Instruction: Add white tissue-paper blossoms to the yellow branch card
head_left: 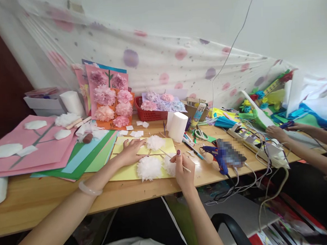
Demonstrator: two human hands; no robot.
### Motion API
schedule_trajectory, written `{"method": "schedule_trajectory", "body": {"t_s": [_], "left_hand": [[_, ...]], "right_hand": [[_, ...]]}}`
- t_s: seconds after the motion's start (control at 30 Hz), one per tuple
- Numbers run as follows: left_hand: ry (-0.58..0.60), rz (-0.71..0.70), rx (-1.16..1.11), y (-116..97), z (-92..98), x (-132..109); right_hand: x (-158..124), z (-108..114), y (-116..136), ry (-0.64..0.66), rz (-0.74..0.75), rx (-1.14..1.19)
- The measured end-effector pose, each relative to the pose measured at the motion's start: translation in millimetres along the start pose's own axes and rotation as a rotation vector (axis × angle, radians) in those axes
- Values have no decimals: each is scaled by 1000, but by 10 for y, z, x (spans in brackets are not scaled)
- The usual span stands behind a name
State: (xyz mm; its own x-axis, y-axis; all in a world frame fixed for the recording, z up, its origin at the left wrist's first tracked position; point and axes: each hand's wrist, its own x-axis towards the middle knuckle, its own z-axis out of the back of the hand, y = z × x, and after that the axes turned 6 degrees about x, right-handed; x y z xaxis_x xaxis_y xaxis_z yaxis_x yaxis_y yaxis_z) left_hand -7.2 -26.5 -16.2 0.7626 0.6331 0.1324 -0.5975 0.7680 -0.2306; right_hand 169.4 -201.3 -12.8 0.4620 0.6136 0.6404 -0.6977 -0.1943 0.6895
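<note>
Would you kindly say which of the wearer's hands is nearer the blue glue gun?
Right. The right hand is a little left of the blue glue gun; the left hand is farther left, at the yellow card.

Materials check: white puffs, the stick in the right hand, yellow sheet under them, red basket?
White puffs: likely tissue paper, matte; thin ruffled layers.
Stick: probably wood, finish unclear; pale tan, slim, though plastic is possible.
Yellow sheet: paper or thin card, matte; flat, evenly coloured.
Red basket: likely moulded plastic, finish unclear; perforated wall, uniform colour.
</note>
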Motion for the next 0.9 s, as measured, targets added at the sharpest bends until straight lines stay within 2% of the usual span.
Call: {"method": "schedule_trajectory", "body": {"t_s": [0.23, 0.4, 0.63, 0.9], "left_hand": [[6, -2, -24, 22, -25, 10], [11, 2, -38, 33, -36, 14], [17, 12, -45, 19, -24, 16], [-6, -1, -33, 60, -64, 29]], "right_hand": [[43, 8, -33, -40, -42, 26], [31, -6, -60, 39, -16, 4], [77, -31, -46, 26, 22, -17], [75, -122, -96, 170, 126, -75]]}}
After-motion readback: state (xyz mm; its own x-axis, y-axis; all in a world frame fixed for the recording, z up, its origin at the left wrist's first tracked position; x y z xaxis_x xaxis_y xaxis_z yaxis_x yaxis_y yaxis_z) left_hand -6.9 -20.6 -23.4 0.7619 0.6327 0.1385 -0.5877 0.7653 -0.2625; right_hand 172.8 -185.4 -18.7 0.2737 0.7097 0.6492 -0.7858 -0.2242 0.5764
